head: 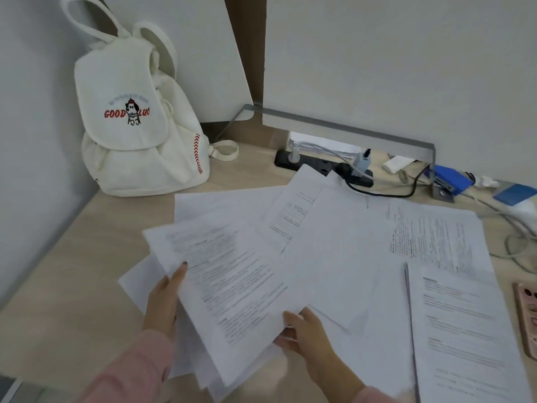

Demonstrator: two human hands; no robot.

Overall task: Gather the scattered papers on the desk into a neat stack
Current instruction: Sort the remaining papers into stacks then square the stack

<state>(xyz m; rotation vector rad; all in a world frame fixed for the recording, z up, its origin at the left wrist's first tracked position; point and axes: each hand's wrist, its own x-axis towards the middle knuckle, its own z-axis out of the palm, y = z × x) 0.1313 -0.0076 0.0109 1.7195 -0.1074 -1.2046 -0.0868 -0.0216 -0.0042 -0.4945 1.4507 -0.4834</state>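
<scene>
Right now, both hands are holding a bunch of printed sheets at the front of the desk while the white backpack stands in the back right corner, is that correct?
Not quite: the head view shows the white backpack standing in the back left corner, not the right. The rest holds: the left hand and right hand both hold the printed sheets at the front of the desk.

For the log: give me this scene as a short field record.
left hand: grips left edge of held sheets
right hand: grips their near right corner
loose papers: spread overlapping across desk
pen: lying on papers, right side
backpack: upright, back left corner
power strip: at back, partly under papers
</scene>
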